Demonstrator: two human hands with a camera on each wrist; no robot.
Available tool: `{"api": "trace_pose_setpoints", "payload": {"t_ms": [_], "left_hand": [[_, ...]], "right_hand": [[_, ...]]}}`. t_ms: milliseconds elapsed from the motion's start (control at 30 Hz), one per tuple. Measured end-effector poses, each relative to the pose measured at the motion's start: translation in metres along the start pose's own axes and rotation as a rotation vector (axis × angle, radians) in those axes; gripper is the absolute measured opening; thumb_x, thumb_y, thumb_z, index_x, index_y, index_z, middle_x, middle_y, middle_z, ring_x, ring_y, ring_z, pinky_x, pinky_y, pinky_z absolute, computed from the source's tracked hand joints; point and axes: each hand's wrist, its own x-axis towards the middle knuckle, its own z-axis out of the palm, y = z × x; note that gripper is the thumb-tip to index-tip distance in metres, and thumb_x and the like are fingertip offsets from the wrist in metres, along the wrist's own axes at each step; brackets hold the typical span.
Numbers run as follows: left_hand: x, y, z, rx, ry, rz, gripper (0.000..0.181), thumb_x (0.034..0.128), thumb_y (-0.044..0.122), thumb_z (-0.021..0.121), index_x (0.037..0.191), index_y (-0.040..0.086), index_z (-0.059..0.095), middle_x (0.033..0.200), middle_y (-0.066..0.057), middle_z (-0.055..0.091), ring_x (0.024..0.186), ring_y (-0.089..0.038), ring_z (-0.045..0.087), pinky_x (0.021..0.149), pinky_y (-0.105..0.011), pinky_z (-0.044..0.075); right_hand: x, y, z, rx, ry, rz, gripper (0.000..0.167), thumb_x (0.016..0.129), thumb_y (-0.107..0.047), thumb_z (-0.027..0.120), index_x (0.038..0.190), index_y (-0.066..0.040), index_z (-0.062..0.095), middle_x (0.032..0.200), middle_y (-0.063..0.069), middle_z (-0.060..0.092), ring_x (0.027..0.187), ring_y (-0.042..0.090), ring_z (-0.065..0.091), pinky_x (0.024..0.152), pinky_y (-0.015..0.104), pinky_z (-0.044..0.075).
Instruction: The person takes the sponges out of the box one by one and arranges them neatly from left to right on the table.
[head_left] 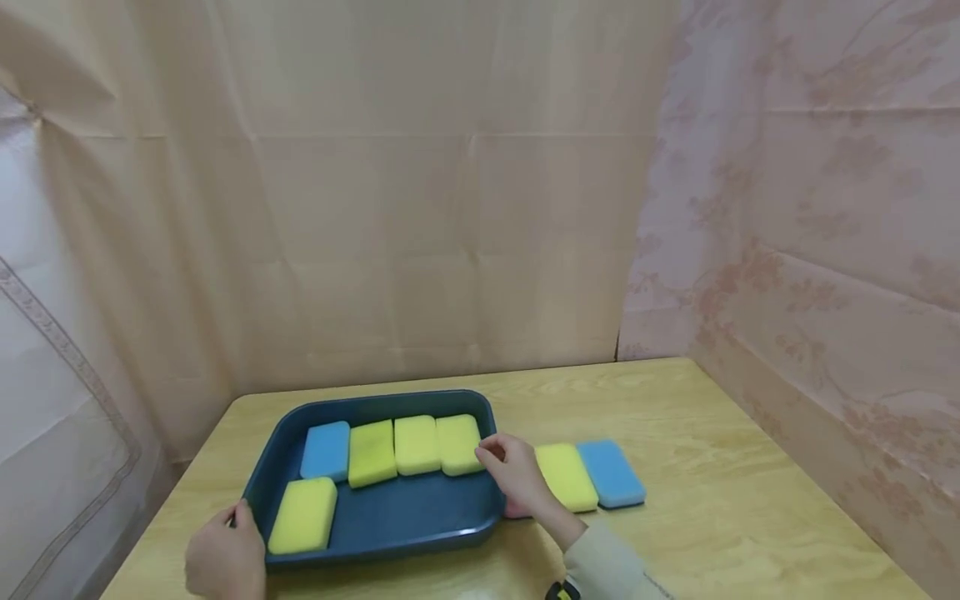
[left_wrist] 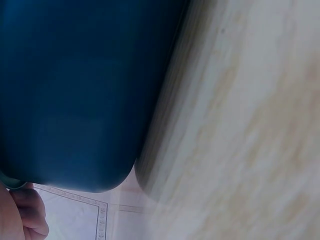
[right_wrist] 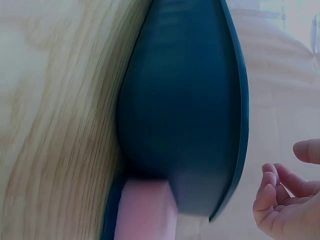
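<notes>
The yellow sponge [head_left: 457,444] in the blue tray's [head_left: 423,504] far right corner lies just left of the right hand [head_left: 516,475], its long side going near to far. That hand's fingers bend loosely, holding nothing. The left hand [head_left: 227,553], farther away, grips the tray's left edge.

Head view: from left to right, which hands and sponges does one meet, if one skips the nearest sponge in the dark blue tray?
Left hand, blue rectangular sponge, green-yellow rectangular sponge, pale yellow rectangular sponge, another pale yellow rectangular sponge, right hand, yellow rectangular sponge on the wooden table, another blue rectangular sponge.
</notes>
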Motion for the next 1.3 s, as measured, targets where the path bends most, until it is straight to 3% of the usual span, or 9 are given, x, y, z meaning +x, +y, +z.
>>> {"api": "trace_pose_setpoints", "payload": {"t_ms": [133, 333, 500, 767, 1033, 1300], "left_hand": [[0.000, 0.005, -0.005, -0.071, 0.026, 0.051, 0.039, 0.0922, 0.026, 0.041, 0.107, -0.006, 0.057, 0.106, -0.031, 0.053, 0.096, -0.047, 0.049, 0.072, -0.057, 0.039], [0.001, 0.014, -0.004, -0.082, 0.025, 0.086, 0.041, 0.0918, 0.028, 0.040, 0.109, -0.004, 0.057, 0.105, -0.032, 0.052, 0.094, -0.048, 0.048, 0.071, -0.059, 0.039], [-0.004, 0.013, -0.002, -0.092, 0.031, 0.111, 0.039, 0.0908, 0.027, 0.042, 0.107, -0.004, 0.059, 0.102, -0.032, 0.053, 0.090, -0.049, 0.050, 0.067, -0.058, 0.039], [-0.014, 0.004, 0.002, -0.084, 0.047, 0.072, 0.037, 0.0902, 0.026, 0.044, 0.106, -0.004, 0.059, 0.100, -0.032, 0.053, 0.090, -0.048, 0.050, 0.067, -0.058, 0.039], [-0.017, 0.008, 0.004, -0.075, 0.028, 0.053, 0.037, 0.0911, 0.027, 0.043, 0.108, -0.003, 0.059, 0.104, -0.032, 0.053, 0.093, -0.048, 0.050, 0.070, -0.058, 0.040], [-0.015, 0.007, 0.006, -0.077, 0.035, 0.040, 0.036, 0.0907, 0.027, 0.044, 0.107, -0.002, 0.060, 0.103, -0.031, 0.053, 0.091, -0.048, 0.051, 0.069, -0.057, 0.041]], "right_hand": [[0.006, -0.010, 0.013, -0.009, -0.044, -0.021, 0.021, 0.085, -0.013, 0.059, 0.094, 0.006, 0.061, 0.084, 0.007, 0.062, 0.074, 0.016, 0.053, 0.065, 0.025, 0.046], [0.009, -0.022, 0.024, -0.038, -0.126, -0.016, 0.022, 0.085, -0.017, 0.059, 0.094, 0.003, 0.062, 0.081, 0.003, 0.060, 0.071, 0.013, 0.052, 0.062, 0.024, 0.044], [0.004, -0.024, 0.034, -0.047, -0.204, 0.025, 0.022, 0.086, -0.018, 0.059, 0.095, 0.002, 0.061, 0.080, 0.000, 0.056, 0.072, 0.013, 0.049, 0.061, 0.025, 0.043], [0.001, -0.030, 0.051, -0.057, -0.325, 0.026, 0.025, 0.085, -0.019, 0.061, 0.097, 0.003, 0.060, 0.080, 0.000, 0.054, 0.071, 0.013, 0.048, 0.061, 0.025, 0.042], [0.005, -0.042, 0.069, -0.102, -0.413, 0.027, 0.028, 0.084, -0.021, 0.061, 0.101, 0.001, 0.061, 0.087, 0.003, 0.058, 0.078, 0.014, 0.052, 0.066, 0.027, 0.045], [0.008, -0.043, 0.091, -0.159, -0.471, 0.018, 0.029, 0.084, -0.022, 0.062, 0.103, 0.000, 0.061, 0.084, 0.001, 0.057, 0.075, 0.012, 0.053, 0.062, 0.026, 0.045]]}}
